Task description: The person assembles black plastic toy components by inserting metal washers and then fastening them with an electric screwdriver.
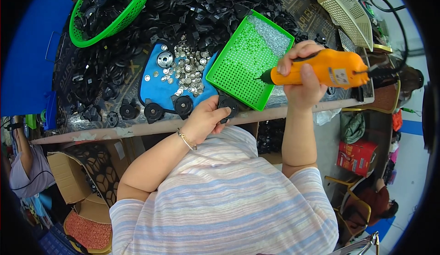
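My left hand (205,120) pinches a round black plastic part (228,107) at the table's front edge. My right hand (300,74) is wrapped round an orange electric screwdriver (337,67), its dark tip pointing left over a green perforated tray (238,67). Small silver screws (271,37) lie heaped in the tray's far right corner. Left of the tray, a blue cloth (153,81) bears a pile of small silver metal caps (190,71) and a larger metal disc (164,59). Several black round parts (154,112) sit in a row along the front edge.
Loose black parts (197,14) cover much of the table's far side. A green basket (119,26) of black parts stands far left, a cream basket (346,12) far right. The screwdriver's black cord (403,35) rises at right. An open carton (68,175) stands below left. Other people sit farther off.
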